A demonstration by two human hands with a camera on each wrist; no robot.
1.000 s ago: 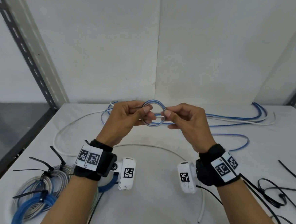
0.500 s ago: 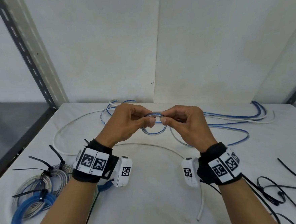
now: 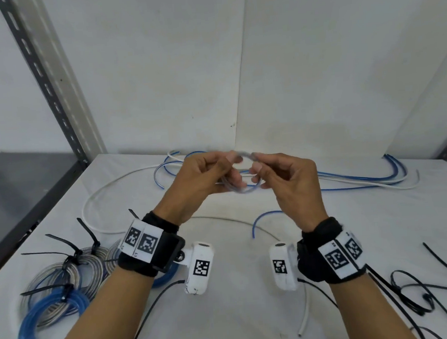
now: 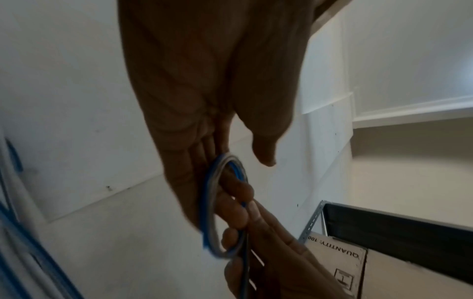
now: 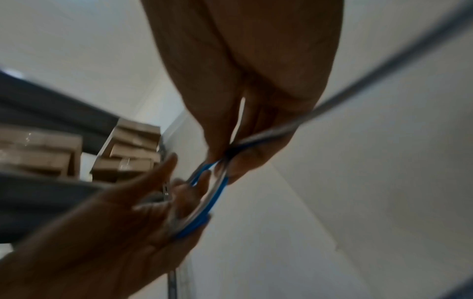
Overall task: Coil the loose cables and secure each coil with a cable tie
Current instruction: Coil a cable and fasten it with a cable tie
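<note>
A small coil of blue and clear cable (image 3: 241,190) hangs in the air between my two hands above the white table (image 3: 240,313). My left hand (image 3: 230,169) grips the coil's left side with its fingers curled through the ring (image 4: 212,202). At the coil's top my right hand (image 3: 256,164) pinches the cable strand (image 5: 268,133) between thumb and fingers. The cable's blue tail (image 3: 257,220) trails on the table below the right hand. More loose blue and white cables (image 3: 363,179) lie at the back right.
Several finished coils (image 3: 56,287), blue and clear, bound with black cable ties, lie at the front left. Loose black cable ties (image 3: 416,296) lie at the front right. A white cable (image 3: 107,190) loops across the left. A metal shelf post (image 3: 47,83) stands at the left.
Both hands have risen with the coil, and the right hand has carried the strand over its top. The blue tail on the table has been drawn in from the right.
</note>
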